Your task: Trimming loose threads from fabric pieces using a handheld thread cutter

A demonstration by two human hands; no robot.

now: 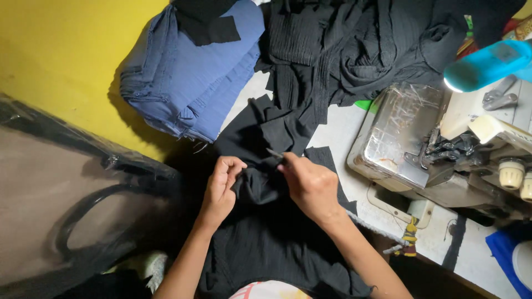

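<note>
A folded blue cloth [191,72] lies against the yellow wall. Nearer, the left hand [221,185] pinches a bunch of black cloth [260,221] lying over the worktop [338,138] edge (fingers curled tight). The right hand [310,185] has its grip closed on a small pointed tool [275,153], tip on the cloth. A sewing machine [443,149] stands at right.
</note>
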